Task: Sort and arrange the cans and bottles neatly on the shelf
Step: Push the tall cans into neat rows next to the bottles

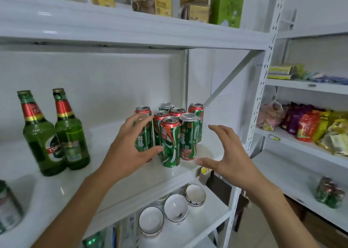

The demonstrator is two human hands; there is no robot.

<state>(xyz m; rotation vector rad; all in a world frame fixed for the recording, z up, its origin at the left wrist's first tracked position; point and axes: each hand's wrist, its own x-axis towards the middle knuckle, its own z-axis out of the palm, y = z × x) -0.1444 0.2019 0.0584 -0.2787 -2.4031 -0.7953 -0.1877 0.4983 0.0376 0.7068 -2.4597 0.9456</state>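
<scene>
Several green-and-red cans (pixel 170 140) stand bunched together on the white shelf (pixel 79 180), toward its right end. My left hand (pixel 130 149) wraps around the leftmost can (pixel 144 132), thumb in front and fingers over its top. My right hand (pixel 224 153) hovers open just right of the cluster, fingers spread, touching nothing. Two green glass bottles with red and gold neck labels stand side by side at the left: one (pixel 40 134) nearer the edge, the other (pixel 70 131) beside it. Another bottle or can (pixel 8 208) shows blurred at the far left edge.
Jars with gold lids (pixel 194 8) and a green box (pixel 227 4) sit on the shelf above. White bowls (pixel 176 207) sit on the shelf below. A neighbouring rack at the right holds snack packets (pixel 308 125). A perforated upright post (pixel 261 89) borders the cans' right side.
</scene>
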